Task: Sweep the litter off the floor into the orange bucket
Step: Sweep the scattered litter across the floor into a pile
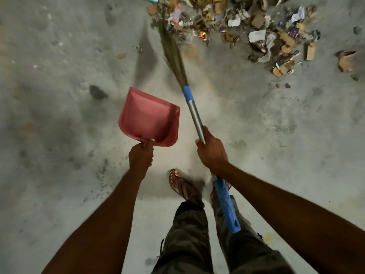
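Note:
My left hand (141, 155) grips the handle of a red dustpan (150, 119), held above the floor with its mouth pointing away from me. My right hand (211, 151) grips the metal shaft of a broom (194, 117) with blue sleeves. Its grass bristles (171, 48) reach forward to the near left edge of a heap of litter (246, 26): paper scraps, cardboard bits and wrappers spread across the top of the view. No orange bucket is in view.
Bare, stained concrete floor (59, 95) lies all around. A few stray scraps lie apart from the heap, one at the right (345, 60) and one at the left (121, 55). My sandalled foot (179, 184) stands below my hands.

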